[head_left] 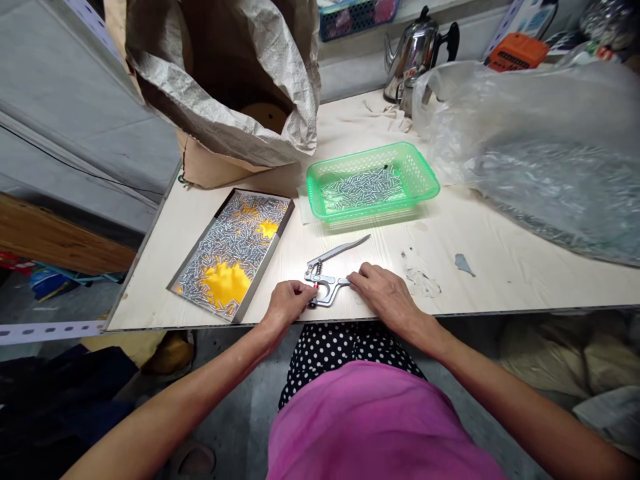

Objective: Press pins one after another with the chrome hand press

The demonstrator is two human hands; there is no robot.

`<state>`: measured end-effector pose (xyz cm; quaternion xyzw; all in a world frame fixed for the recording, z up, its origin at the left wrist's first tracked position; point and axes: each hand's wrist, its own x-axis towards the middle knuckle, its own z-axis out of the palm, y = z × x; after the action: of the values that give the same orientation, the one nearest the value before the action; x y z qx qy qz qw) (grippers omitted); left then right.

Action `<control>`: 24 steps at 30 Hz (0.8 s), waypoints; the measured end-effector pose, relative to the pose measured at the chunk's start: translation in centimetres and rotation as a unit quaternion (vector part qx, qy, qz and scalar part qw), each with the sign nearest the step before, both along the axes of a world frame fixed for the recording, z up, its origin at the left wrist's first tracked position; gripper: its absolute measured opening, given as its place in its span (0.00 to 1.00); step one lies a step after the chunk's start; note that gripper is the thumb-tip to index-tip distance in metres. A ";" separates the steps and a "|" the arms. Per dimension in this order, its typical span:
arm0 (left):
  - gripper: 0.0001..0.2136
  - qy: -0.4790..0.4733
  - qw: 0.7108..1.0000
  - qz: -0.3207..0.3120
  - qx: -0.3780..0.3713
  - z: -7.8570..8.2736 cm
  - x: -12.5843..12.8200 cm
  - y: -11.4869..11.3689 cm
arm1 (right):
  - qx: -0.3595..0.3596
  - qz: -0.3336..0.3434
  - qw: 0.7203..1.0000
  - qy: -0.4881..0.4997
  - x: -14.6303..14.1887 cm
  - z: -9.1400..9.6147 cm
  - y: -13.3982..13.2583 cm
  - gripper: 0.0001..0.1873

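Note:
Silver hand-press snap pliers (329, 279) lie at the front edge of the table, their upper handle raised and a spring showing near the pivot. At the jaw end, my left hand (287, 303) pinches with thumb and forefinger; whatever small piece sits between the fingertips is hidden. My right hand (384, 295) is closed on the end of the lower handle, palm down. Just left of the pliers is a shallow tray (264, 269) of small metal pins over a yellow bottom. Behind them stands a green plastic basket (370, 212) with more of these pins.
A large open sack (215, 157) stands at the back left. Along the right side lies a big clear plastic bag (545, 160) of small parts. A metal kettle (417, 50) and an orange box (517, 52) are at the back. The table's front edge runs beneath my wrists.

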<state>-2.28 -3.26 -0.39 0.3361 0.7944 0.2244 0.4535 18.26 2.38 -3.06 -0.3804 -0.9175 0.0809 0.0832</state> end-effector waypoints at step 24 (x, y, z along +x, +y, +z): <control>0.10 -0.044 0.990 -0.092 -0.094 0.5 -0.7 0.0 | -0.020 0.015 0.994 -0.102 -0.2 1.7 -0.4 0.12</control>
<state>-2.95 -3.29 0.16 0.3530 0.7571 0.1204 0.5364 18.02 2.02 -1.36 -0.3740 -0.9252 0.0617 -0.0195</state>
